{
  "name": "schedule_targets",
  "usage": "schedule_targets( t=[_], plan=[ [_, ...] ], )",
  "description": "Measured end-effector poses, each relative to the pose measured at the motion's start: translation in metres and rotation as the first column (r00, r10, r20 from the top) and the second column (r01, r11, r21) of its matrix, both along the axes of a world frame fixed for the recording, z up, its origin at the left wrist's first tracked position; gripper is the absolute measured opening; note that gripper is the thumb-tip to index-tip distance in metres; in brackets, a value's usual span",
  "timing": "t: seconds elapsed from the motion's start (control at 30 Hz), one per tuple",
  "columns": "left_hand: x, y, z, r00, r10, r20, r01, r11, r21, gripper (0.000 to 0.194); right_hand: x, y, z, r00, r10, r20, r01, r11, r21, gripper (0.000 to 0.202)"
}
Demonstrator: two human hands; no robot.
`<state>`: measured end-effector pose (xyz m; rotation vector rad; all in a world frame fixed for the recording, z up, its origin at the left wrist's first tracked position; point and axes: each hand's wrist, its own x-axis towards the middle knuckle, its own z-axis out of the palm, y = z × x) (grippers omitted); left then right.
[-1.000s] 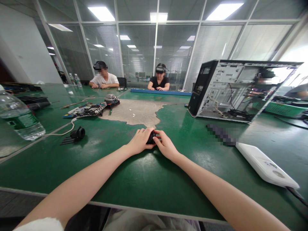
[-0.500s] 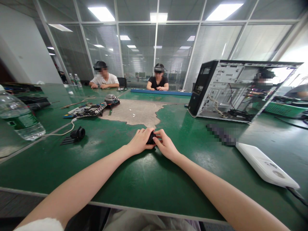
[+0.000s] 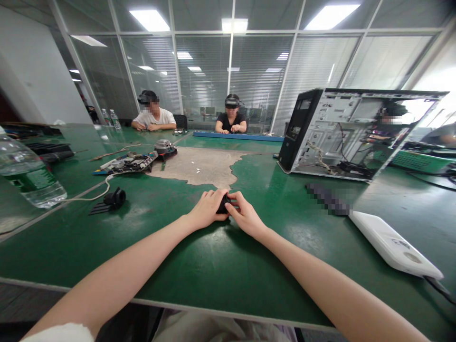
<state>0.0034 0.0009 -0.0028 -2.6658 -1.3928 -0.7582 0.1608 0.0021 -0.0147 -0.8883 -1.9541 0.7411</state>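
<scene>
A small black part [image 3: 223,204] is held low over the green table, at the middle of the head view. My left hand [image 3: 207,209] is closed around its left side, thumb below and fingers over the top. My right hand [image 3: 245,213] pinches its right side with thumb and fingertips. Most of the part is hidden by my fingers, so its exact kind does not show. On the table to the left lies a black plastic piece with a round end and several flat prongs [image 3: 113,199].
An open computer case [image 3: 302,130] stands at the right, with a white power bank [image 3: 395,244] nearer me. Left are a water bottle [image 3: 32,173], a circuit board [image 3: 126,163] and a metal-topped cooler [image 3: 164,148]. Two people sit across the green table [image 3: 213,270].
My hands and the black part stay almost in the same place, with only a slight shift of the right thumb. Across the table, the person in black has moved their hands.
</scene>
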Motion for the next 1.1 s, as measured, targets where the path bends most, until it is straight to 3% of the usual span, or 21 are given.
schedule_targets(
  t=[0.23,0.5,0.87,1.1],
  plan=[
    [0.0008,0.0003,-0.0004,1.0,0.003,0.011,-0.003,1.0,-0.008,0.059,-0.0011,0.0018,-0.0012,1.0,-0.005,-0.03,0.005,1.0,-0.001,0.017],
    [-0.0003,0.0011,-0.0014,1.0,0.0,-0.001,0.0,1.0,0.013,0.058,0.0001,0.0039,-0.0046,0.999,-0.031,0.019,0.031,0.999,0.009,0.03],
    [0.0007,0.0012,-0.001,1.0,0.004,0.008,-0.004,1.0,-0.005,0.057,0.0001,-0.0001,0.0009,1.0,-0.01,0.004,0.01,1.0,0.022,0.017],
    [0.0002,0.0018,-0.0019,1.0,0.003,-0.003,-0.003,1.0,0.019,0.058,-0.0006,0.0032,-0.0037,1.0,-0.014,-0.027,0.014,1.0,-0.01,0.024]
  ],
)
